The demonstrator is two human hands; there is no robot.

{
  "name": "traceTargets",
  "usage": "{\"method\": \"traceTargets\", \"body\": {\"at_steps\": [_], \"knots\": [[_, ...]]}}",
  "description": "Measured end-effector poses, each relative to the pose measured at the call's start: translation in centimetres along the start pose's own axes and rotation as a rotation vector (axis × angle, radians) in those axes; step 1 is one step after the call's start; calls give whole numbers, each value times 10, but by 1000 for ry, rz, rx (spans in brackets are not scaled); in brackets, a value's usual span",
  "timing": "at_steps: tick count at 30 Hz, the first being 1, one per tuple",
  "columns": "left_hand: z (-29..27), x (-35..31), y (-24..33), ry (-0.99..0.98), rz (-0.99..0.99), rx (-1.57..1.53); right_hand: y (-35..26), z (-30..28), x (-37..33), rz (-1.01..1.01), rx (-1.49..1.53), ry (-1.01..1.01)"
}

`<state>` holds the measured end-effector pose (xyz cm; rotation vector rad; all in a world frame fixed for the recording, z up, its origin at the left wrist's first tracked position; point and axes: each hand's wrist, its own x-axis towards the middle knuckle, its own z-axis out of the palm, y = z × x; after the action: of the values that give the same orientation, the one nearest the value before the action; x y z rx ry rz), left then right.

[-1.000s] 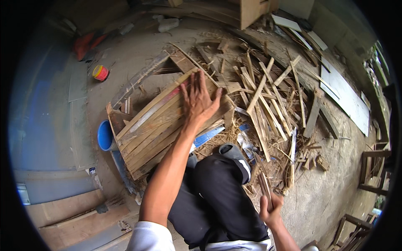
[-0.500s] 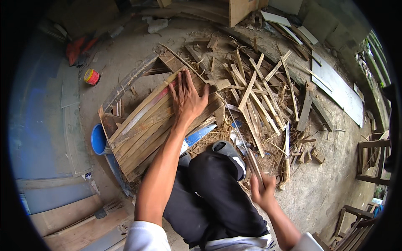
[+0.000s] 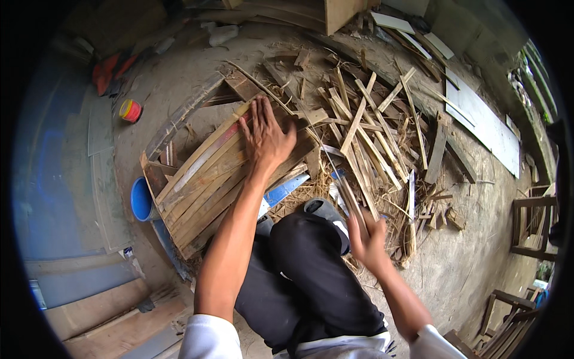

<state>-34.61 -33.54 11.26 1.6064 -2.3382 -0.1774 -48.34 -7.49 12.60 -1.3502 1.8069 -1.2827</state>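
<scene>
Beside the scrap pile [image 3: 359, 115], the right hand [image 3: 368, 238], clamped on a wooden-handled tool [image 3: 350, 198], had slid forward, apparently advancing a stroke toward the slatted panel [image 3: 206, 179] (under the spread left hand [image 3: 268, 139]).

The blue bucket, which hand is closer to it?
Left. The left hand rests on the slats, up and right of the bucket; the right hand is much farther right, beyond the knees.
</scene>
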Motion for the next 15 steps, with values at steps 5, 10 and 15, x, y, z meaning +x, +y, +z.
{"method": "traceTargets", "body": {"at_steps": [5, 10, 15], "knots": [[6, 0, -1, 1, -2, -10, -13, -43, -94, 78, 24, -33], [4, 1, -5, -8, 55, 81, -4, 25, 62, 70, 223, 58], [0, 1, 0, 16, 22, 6, -7, 24, 76, 50, 224, 33]]}}
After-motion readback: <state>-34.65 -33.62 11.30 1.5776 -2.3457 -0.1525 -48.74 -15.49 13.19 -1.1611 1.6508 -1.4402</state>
